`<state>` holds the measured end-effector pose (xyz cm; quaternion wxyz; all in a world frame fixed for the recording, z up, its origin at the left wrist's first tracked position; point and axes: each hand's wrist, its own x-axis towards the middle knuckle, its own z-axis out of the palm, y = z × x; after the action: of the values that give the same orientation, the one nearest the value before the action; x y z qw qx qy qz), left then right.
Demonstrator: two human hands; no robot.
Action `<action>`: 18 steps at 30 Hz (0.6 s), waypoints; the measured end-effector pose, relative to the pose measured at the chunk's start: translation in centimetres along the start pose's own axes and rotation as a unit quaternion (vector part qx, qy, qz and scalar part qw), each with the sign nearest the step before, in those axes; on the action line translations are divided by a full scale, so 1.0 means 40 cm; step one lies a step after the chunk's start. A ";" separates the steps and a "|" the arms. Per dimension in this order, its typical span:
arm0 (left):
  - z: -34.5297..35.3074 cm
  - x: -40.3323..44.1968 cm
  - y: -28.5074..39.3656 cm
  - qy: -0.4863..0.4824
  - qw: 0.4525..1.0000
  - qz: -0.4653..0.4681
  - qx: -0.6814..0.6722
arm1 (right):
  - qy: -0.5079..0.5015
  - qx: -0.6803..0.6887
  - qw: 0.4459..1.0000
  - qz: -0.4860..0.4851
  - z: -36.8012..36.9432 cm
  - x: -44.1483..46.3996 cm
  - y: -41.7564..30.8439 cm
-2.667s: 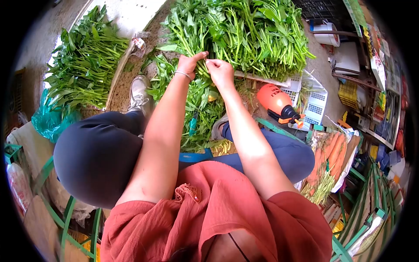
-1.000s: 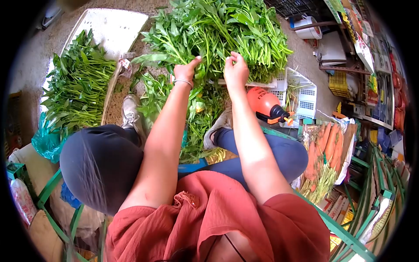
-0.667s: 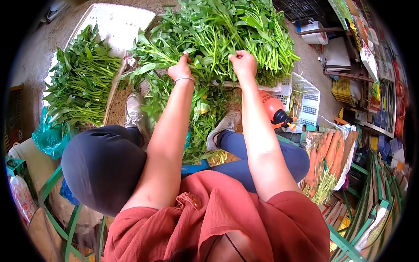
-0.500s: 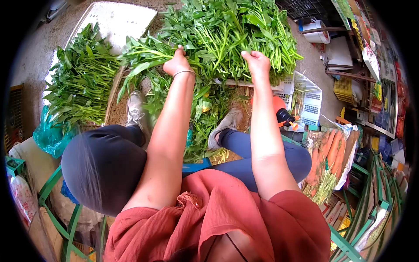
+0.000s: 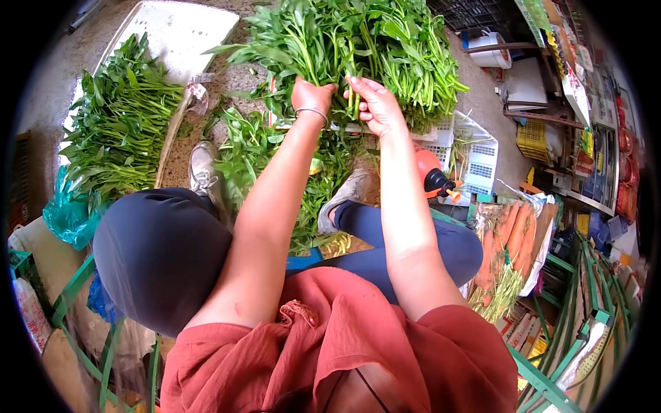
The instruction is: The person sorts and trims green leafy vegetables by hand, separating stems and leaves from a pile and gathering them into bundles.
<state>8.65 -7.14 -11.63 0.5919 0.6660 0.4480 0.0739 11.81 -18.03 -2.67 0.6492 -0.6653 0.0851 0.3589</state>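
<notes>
My left hand point(image 5: 313, 96), with a bracelet at the wrist, is closed around the stems of a bunch of water spinach point(image 5: 299, 51). Close beside it, my right hand point(image 5: 375, 107) pinches a few green stems point(image 5: 353, 103) between thumb and fingers, the other fingers loosely curled. Both hands are at the near edge of a large heap of water spinach point(image 5: 416, 58), whose leaves point away from me. Loose leaves and stems point(image 5: 255, 148) lie on the ground below, between my shoes.
More greens point(image 5: 127, 131) lie in a row at left, by a white foam board point(image 5: 182, 34) and a teal plastic bag point(image 5: 72, 213). At right are a white plastic basket point(image 5: 478, 158), a red bottle with a black nozzle point(image 5: 428, 164), carrots point(image 5: 520, 234) and crowded shelving point(image 5: 551, 113).
My left hand has moved right with its bunch, which now points away from me rather than leftward. My right hand has come left, close to it, and pinches a few stems.
</notes>
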 end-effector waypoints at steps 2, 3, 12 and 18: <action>-0.008 0.008 0.014 -0.006 0.999 0.004 0.049 | 0.002 -0.024 1.000 -0.009 0.006 -0.004 0.006; -0.003 0.018 0.009 -0.012 0.999 0.003 0.051 | 0.008 -0.041 0.999 -0.017 0.009 -0.007 0.009; -0.073 0.002 0.004 -0.309 0.831 -0.138 -0.441 | 0.132 -0.157 0.955 -0.216 0.020 0.013 0.066; -0.095 0.009 -0.056 -0.364 0.726 -0.173 -0.557 | 0.174 -0.201 0.921 -0.286 0.063 0.054 0.119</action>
<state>5.32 -4.37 -12.59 0.9767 0.1028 0.1835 -0.0418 9.69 -15.62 -7.51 0.5520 -0.8296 -0.0708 0.0461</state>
